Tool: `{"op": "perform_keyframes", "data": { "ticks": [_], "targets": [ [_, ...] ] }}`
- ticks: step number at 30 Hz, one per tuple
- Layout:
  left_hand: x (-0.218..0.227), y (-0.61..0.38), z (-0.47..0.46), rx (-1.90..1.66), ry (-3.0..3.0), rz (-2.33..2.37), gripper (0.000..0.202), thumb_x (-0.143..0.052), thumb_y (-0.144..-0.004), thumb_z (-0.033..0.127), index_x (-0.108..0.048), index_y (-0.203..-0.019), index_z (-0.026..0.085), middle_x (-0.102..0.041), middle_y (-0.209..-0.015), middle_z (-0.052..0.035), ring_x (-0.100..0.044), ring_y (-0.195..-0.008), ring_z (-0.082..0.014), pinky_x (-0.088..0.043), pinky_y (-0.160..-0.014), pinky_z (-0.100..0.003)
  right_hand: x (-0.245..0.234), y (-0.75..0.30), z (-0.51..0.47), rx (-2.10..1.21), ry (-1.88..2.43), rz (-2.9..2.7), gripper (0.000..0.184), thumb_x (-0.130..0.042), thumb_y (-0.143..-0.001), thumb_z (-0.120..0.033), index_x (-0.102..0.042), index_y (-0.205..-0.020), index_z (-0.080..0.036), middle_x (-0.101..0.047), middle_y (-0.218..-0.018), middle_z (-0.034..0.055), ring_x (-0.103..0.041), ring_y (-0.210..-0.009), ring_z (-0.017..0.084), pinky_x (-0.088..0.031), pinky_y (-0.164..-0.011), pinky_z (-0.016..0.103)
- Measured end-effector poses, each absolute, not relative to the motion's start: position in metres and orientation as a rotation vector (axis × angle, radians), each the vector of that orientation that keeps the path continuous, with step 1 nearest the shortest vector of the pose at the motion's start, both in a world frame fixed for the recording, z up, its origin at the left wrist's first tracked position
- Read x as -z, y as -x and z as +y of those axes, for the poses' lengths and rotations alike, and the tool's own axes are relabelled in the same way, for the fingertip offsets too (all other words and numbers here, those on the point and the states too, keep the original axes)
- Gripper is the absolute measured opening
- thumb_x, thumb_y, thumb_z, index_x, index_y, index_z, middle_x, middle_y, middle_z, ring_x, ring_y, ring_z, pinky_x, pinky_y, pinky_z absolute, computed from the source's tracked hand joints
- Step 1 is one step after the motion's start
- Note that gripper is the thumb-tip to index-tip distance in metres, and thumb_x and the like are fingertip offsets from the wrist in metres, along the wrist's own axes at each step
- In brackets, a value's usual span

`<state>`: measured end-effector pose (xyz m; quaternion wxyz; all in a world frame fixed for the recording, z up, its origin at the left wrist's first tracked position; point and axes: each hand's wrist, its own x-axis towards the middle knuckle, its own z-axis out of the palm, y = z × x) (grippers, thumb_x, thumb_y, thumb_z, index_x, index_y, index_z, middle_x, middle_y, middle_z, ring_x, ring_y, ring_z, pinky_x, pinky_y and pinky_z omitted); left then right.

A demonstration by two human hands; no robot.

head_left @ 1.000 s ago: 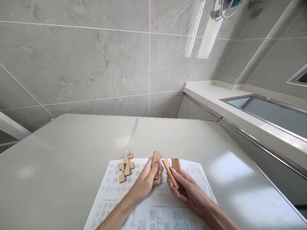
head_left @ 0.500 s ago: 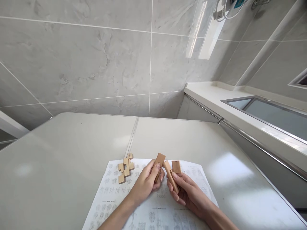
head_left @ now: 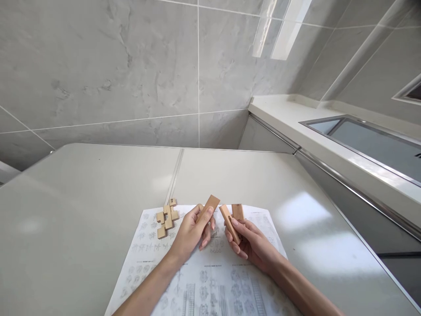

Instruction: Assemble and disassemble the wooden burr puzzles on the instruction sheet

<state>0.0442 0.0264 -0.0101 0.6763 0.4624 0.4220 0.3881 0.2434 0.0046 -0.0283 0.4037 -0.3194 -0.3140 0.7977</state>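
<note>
Here, the left hand (head_left: 190, 230) pinches a plain wooden block (head_left: 212, 202) above the printed sheet (head_left: 194, 270); the right hand (head_left: 251, 240) grips a narrow block (head_left: 229, 226) and a marked block (head_left: 237, 211); left of both, small wooden pieces (head_left: 168, 222) lie clustered at the sheet's far edge.

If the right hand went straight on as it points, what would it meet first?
The right hand would probably meet the block in the left hand first, though depth is unclear.
</note>
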Motion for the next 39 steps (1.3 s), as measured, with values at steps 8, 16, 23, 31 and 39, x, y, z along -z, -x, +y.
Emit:
{"op": "perform_keyframes", "data": {
  "ticks": [8, 16, 23, 31, 39],
  "targets": [
    [0.0101, -0.0477, 0.0258, -0.892, -0.913, 0.869, 0.045, -0.062, -0.103, 0.063, -0.051, -0.095, 0.021, -0.05, -0.082, 0.006, -0.032, -0.051, -0.003, -0.029, -0.048, -0.018, 0.0288, -0.2448, 0.0051, -2.018, 0.793, -0.778, 0.048, -0.079, -0.096, -0.058, -0.069, -0.081, -0.014, -0.061, -0.068, 0.0001, -0.046, -0.051, 0.007, -0.035, -0.042, 0.019],
    [0.0127, -0.0527, 0.0228, -0.857, -1.004, 0.82, 0.036, -0.055, -0.108, 0.056, -0.053, -0.099, 0.021, -0.054, -0.083, 0.0026, -0.045, -0.058, -0.0094, -0.048, -0.055, -0.025, 0.0352, -0.2472, 0.004, -2.012, 0.821, -0.785, 0.044, -0.078, -0.098, -0.055, -0.07, -0.084, -0.014, -0.064, -0.073, 0.0022, -0.05, -0.053, 0.009, -0.038, -0.043, 0.02],
    [0.01, -0.0523, 0.0224, -0.86, -0.987, 0.838, 0.043, -0.049, -0.109, 0.062, -0.059, -0.103, 0.02, -0.058, -0.078, 0.0013, -0.044, -0.056, -0.011, -0.047, -0.055, -0.026, 0.0355, -0.2476, 0.0045, -1.989, 0.843, -0.682, 0.041, -0.08, -0.097, -0.052, -0.072, -0.086, -0.014, -0.066, -0.078, 0.0025, -0.055, -0.054, 0.009, -0.04, -0.043, 0.02],
    [0.0131, -0.0507, 0.0228, -0.841, -0.952, 0.842, 0.054, -0.047, -0.106, 0.069, -0.064, -0.097, 0.018, -0.059, -0.08, -0.0013, -0.046, -0.058, -0.0122, -0.046, -0.055, -0.028, 0.0344, -0.2466, 0.0061, -1.977, 0.828, -0.642, 0.045, -0.076, -0.098, -0.059, -0.075, -0.091, -0.014, -0.072, -0.085, 0.0069, -0.057, -0.057, 0.011, -0.043, -0.045, 0.022],
    [0.0054, -0.0533, 0.0215, -0.831, -0.996, 0.887, 0.045, -0.058, -0.103, 0.066, -0.052, -0.093, 0.022, -0.059, -0.081, 0.0011, -0.052, -0.059, -0.0114, -0.046, -0.056, -0.026, 0.0342, -0.245, 0.0068, -1.999, 0.792, -0.623, 0.049, -0.073, -0.098, -0.064, -0.075, -0.109, -0.016, -0.074, -0.089, 0.008, -0.063, -0.063, 0.015, -0.044, -0.047, 0.023]
  ]
}}
